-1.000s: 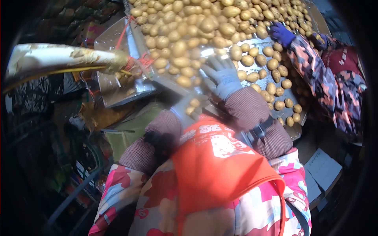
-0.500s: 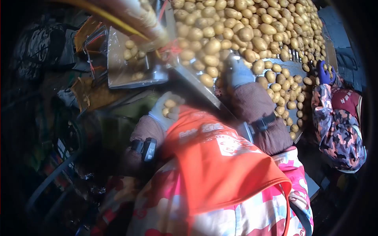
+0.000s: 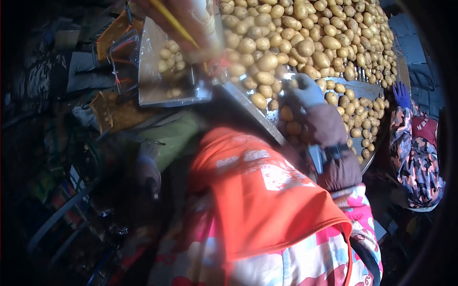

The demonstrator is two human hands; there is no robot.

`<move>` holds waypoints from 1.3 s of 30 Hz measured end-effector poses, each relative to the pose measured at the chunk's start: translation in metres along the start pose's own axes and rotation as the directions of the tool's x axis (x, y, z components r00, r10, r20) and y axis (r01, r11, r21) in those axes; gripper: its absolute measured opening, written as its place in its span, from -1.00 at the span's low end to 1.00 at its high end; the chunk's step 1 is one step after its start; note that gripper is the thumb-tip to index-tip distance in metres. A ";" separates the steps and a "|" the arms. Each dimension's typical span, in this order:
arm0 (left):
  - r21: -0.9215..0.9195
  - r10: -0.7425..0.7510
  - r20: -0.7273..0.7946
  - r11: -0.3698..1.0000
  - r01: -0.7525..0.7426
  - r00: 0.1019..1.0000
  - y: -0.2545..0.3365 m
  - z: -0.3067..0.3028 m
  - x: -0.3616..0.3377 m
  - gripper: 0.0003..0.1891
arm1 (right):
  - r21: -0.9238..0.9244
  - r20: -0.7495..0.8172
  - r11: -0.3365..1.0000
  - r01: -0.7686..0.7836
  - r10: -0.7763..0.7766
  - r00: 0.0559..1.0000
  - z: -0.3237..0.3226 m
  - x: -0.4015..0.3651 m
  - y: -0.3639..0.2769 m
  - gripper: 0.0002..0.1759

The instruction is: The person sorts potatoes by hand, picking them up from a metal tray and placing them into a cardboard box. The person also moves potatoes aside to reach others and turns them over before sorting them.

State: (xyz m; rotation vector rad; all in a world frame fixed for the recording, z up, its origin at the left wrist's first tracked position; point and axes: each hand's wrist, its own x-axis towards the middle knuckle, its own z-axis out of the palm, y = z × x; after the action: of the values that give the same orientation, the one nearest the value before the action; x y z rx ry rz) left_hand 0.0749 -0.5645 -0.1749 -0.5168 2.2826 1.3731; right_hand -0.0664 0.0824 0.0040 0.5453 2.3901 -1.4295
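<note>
My right hand (image 3: 308,92), in a pale blue-grey glove, reaches over the metal sorting table (image 3: 250,106). Its fingers are bent around a potato (image 3: 290,85) at the edge of the heap of potatoes (image 3: 322,43). Off to the left, my left hand (image 3: 149,151) hangs low in shadow beside a green sack (image 3: 174,136). Blur and darkness hide its fingers and anything they might hold. Loose potatoes (image 3: 286,113) lie just below my right hand, near the table's metal edge.
A clear-lined box (image 3: 145,71) with several potatoes stands left of the table. A blurred post (image 3: 198,26) rises between them. At the right, a co-worker's purple-gloved hand (image 3: 401,94) is beside the potatoes. A brown bag (image 3: 112,114) is at the left.
My left hand, which held potatoes in front of the apron, has moved left and down into shadow. My right hand shifted slightly right. The co-worker's hand now has its fingers spread.
</note>
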 end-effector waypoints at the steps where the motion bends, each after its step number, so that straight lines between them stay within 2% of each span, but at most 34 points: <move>1: -0.232 -0.155 0.059 0.959 0.165 0.986 0.054 0.021 -0.002 -0.68 | 0.375 0.011 0.926 -0.046 0.045 0.999 -0.009 -0.007 0.005 -0.69; 2: -0.423 -0.359 0.115 0.826 0.373 0.926 0.166 0.058 -0.020 -0.64 | 0.695 0.043 0.713 -0.089 0.083 0.996 -0.016 -0.013 0.013 -0.71; 3: -0.438 -0.401 0.183 0.785 0.439 0.898 0.224 0.086 -0.026 -0.59 | 0.578 0.059 0.810 -0.099 0.079 0.995 -0.016 -0.017 0.024 -0.71; 4: -0.422 -0.397 0.241 0.779 0.464 0.886 0.255 0.113 -0.027 -0.55 | 0.451 0.074 0.888 -0.094 0.068 0.995 -0.014 -0.013 0.037 -0.71; 6: -0.374 -0.253 0.387 0.836 0.402 0.887 0.282 0.161 -0.025 -0.50 | 0.181 0.098 0.982 -0.045 0.028 0.995 -0.012 -0.001 0.054 -0.71; 7: -0.366 -0.181 0.467 0.852 0.376 0.865 0.290 0.181 -0.026 -0.48 | -0.062 0.083 0.997 -0.044 0.049 0.995 0.004 -0.023 0.009 -0.73; 8: -0.359 -0.111 0.549 0.864 0.354 0.829 0.301 0.199 -0.025 -0.46 | -0.302 0.068 0.952 -0.047 0.071 0.995 0.021 -0.044 -0.036 -0.75; 9: -0.315 -0.103 0.576 0.887 0.336 0.811 0.316 0.215 -0.029 -0.48 | -0.570 -0.050 0.820 0.051 -0.096 0.994 0.043 -0.032 -0.015 -0.69; 10: -0.269 -0.103 0.601 0.907 0.323 0.792 0.334 0.227 -0.036 -0.49 | -0.664 -0.163 0.742 0.097 -0.269 0.949 0.068 -0.006 0.024 -0.65; 11: -0.222 -0.109 0.625 0.924 0.310 0.773 0.345 0.239 -0.041 -0.50 | -0.755 -0.268 0.649 0.089 -0.430 0.862 0.093 0.018 0.061 -0.59; 12: -0.212 -0.129 0.640 0.918 0.335 0.758 0.345 0.253 -0.040 -0.51 | -0.792 -0.228 0.604 0.089 -0.428 0.874 0.095 0.020 0.064 -0.58; 14: -0.180 -0.175 0.674 0.903 0.390 0.718 0.338 0.279 -0.034 -0.52 | -0.818 -0.133 0.562 0.123 -0.393 0.910 0.087 0.019 0.057 -0.56; 17: -0.233 -0.090 0.796 0.866 0.441 0.598 0.306 0.298 -0.023 -0.42 | -0.819 -0.027 0.546 0.173 -0.339 0.940 0.074 0.015 0.046 -0.53; 20: -0.229 -0.155 0.859 0.736 0.637 0.488 0.253 0.325 0.011 -0.45 | -0.782 0.048 0.586 0.211 -0.280 0.959 0.060 0.009 0.035 -0.49; 23: -0.376 -0.142 0.839 0.547 0.748 0.526 0.301 0.298 -0.023 -0.54 | -0.602 0.071 0.769 0.212 -0.214 0.974 0.044 -0.029 0.004 -0.45; 25: -0.467 -0.035 0.844 0.442 0.766 0.535 0.338 0.289 -0.044 -0.59 | -0.409 0.131 0.889 0.208 -0.169 0.977 0.040 -0.067 -0.020 -0.46; 27: -0.544 0.068 0.829 0.331 0.771 0.556 0.362 0.282 -0.051 -0.63 | -0.415 0.277 0.723 0.553 -0.478 0.833 0.042 -0.068 -0.016 -0.47; 28: -0.609 0.165 0.742 0.570 0.551 0.650 0.331 0.290 -0.038 -0.67 | -0.388 0.348 0.603 0.697 -0.605 0.716 0.043 -0.067 -0.016 -0.47; 29: -0.614 0.290 0.653 0.744 0.265 0.700 0.275 0.307 -0.016 -0.71 | -0.228 0.243 0.681 0.696 -0.652 0.718 0.046 -0.053 -0.022 -0.48; 30: -0.615 0.213 0.739 0.602 0.510 0.640 0.279 0.300 -0.017 -0.74 | -0.283 0.093 0.750 0.598 -0.599 0.796 0.056 -0.044 -0.030 -0.57; 31: -0.569 0.131 0.813 0.385 0.727 0.567 0.286 0.292 -0.019 -0.77 | -0.432 0.127 0.667 0.607 -0.621 0.773 0.062 -0.031 -0.048 -0.63; 32: -0.488 0.048 0.872 0.149 0.860 0.487 0.291 0.284 -0.021 -0.78 | -0.564 0.162 0.563 0.604 -0.642 0.750 0.064 -0.018 -0.062 -0.68; 34: -0.436 -0.144 0.873 0.196 0.878 0.465 0.312 0.265 -0.037 -0.77 | -0.633 0.218 0.353 0.689 -0.773 0.596 0.076 0.016 -0.037 -0.71; 35: -0.454 -0.151 0.861 0.197 0.869 0.485 0.306 0.256 -0.039 -0.76 | -0.663 0.248 0.239 0.709 -0.824 0.510 0.077 0.022 -0.031 -0.72; 36: -0.471 -0.155 0.852 0.192 0.861 0.500 0.297 0.244 -0.043 -0.76 | -0.660 0.192 0.262 0.704 -0.847 0.495 0.068 0.019 -0.022 -0.72; 37: -0.491 -0.147 0.842 0.186 0.851 0.518 0.291 0.232 -0.042 -0.76 | -0.713 0.199 0.222 0.665 -0.846 0.495 0.060 0.016 -0.008 -0.71; 38: -0.547 -0.226 0.794 0.138 0.826 0.564 0.285 0.217 -0.041 -0.76 | -0.764 0.208 0.180 0.620 -0.840 0.500 0.053 0.017 0.014 -0.70; 39: -0.593 -0.317 0.745 0.088 0.800 0.587 0.273 0.199 -0.046 -0.77 | -0.762 0.179 0.258 0.594 -0.798 0.576 0.034 0.021 0.050 -0.71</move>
State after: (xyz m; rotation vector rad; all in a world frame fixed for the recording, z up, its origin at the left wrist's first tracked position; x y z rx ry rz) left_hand 0.0057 -0.2622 -0.0340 -1.1598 0.4680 1.8845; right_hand -0.0597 0.0771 -0.0599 -0.7628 3.2922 -0.2970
